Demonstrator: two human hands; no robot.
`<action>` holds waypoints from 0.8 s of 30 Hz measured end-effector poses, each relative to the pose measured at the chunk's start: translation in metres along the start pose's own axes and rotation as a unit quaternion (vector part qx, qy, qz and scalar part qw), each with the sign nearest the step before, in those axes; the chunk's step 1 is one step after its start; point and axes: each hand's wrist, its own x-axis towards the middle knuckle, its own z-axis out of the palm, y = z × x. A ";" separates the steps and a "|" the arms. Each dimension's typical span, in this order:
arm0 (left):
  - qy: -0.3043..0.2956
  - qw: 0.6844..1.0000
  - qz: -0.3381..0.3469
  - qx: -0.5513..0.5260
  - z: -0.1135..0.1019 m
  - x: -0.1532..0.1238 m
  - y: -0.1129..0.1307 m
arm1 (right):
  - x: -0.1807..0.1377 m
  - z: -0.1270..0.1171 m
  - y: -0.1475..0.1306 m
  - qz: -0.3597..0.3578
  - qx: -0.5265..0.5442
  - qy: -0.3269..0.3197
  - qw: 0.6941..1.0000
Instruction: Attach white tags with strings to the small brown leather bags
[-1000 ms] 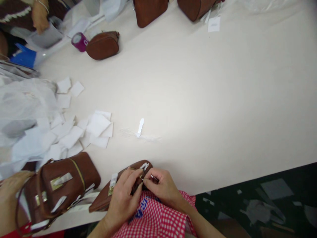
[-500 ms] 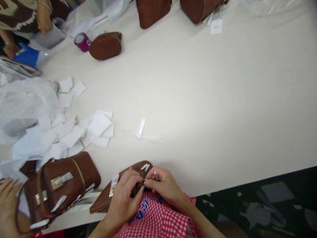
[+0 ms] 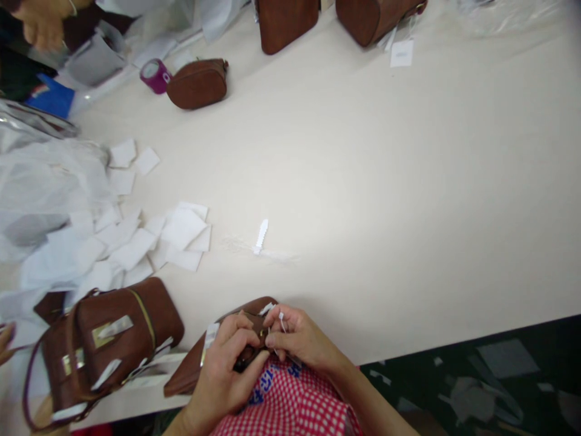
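A small brown leather bag (image 3: 186,373) lies tilted at the table's front edge, against my red checked apron. My left hand (image 3: 229,357) is closed around its upper part, fingers bent near the zipper area. On the bag's other side, my right hand (image 3: 303,340) pinches a thin white tag string (image 3: 282,322), whose small white end pokes up above the fingers. The fingertips of both hands are close together at a metal fitting. White wrapping (image 3: 211,334) covers a piece on the bag's front. My fingers hide much of the bag's top.
A larger brown handbag (image 3: 113,339) stands at left, beside scattered white paper squares (image 3: 184,229). A bundle of white strings (image 3: 259,237) lies ahead. Farther back are a brown pouch (image 3: 200,85), a purple tape roll (image 3: 155,76) and more brown bags (image 3: 288,24). Co-workers' hands show at left.
My fingertips have shifted slightly at the bag, and the string stretched between my hands no longer shows. A co-worker's hand at lower left drew back; one at upper left moved up.
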 end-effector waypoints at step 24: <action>0.012 0.995 0.053 0.078 0.012 -0.001 -0.007 | -0.014 0.006 -0.011 -0.037 -0.121 0.105 0.986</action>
